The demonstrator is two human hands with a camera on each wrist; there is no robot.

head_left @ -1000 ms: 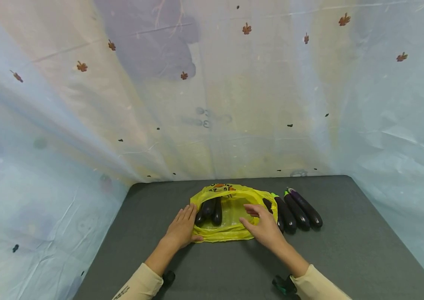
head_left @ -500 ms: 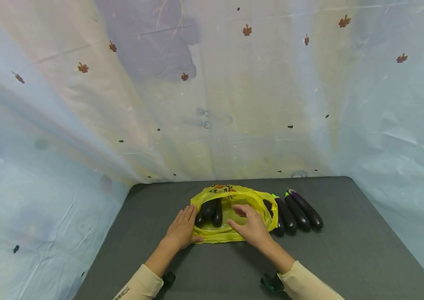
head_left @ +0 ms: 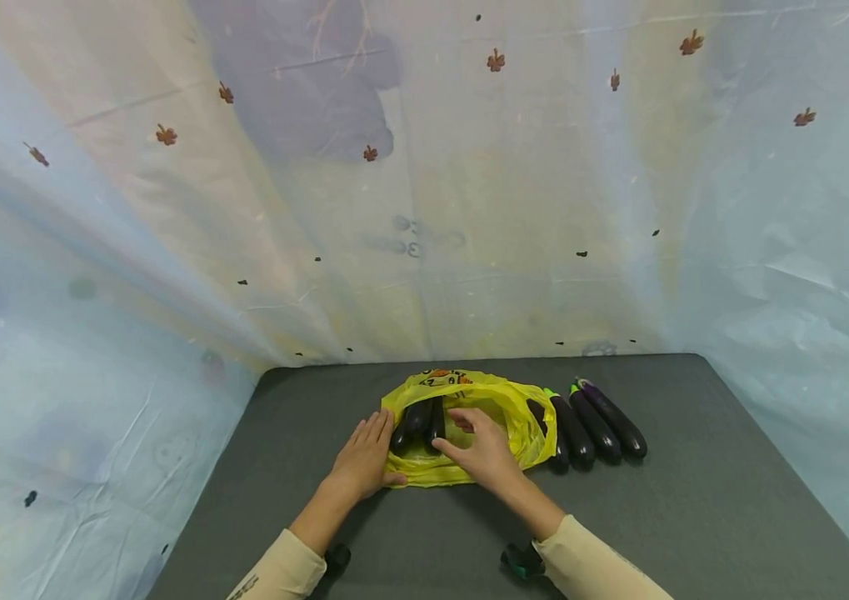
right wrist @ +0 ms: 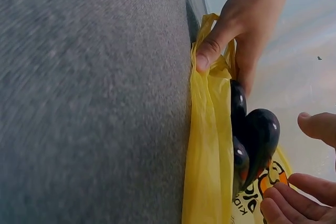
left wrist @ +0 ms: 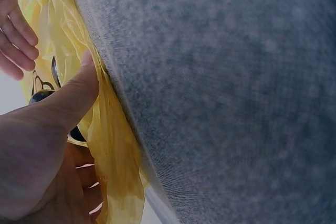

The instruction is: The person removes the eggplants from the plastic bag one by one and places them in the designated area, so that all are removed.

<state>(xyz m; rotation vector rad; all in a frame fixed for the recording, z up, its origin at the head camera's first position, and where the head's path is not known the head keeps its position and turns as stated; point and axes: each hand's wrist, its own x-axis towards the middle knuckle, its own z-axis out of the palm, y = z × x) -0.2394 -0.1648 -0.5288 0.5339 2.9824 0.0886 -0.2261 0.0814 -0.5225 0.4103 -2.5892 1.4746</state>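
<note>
Shifted left over the bag (head_left: 439, 476), the right hand (head_left: 484, 454) spreads, empty, beside three bagged eggplants (head_left: 416, 423); four loose eggplants (head_left: 595, 425) lie outside at right. The left hand (head_left: 364, 454), straight-fingered, presses the bag's edge.

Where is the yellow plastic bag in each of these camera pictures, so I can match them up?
Head: the yellow bag is at the bottom, just right of centre, its mouth facing the viewer.
Left wrist: it runs down the left part, from the top edge to the bottom.
Right wrist: it is right of centre, from the upper part down to the bottom edge.
Shared landmark: the left hand, its thumb touching the bag in every view.
</note>
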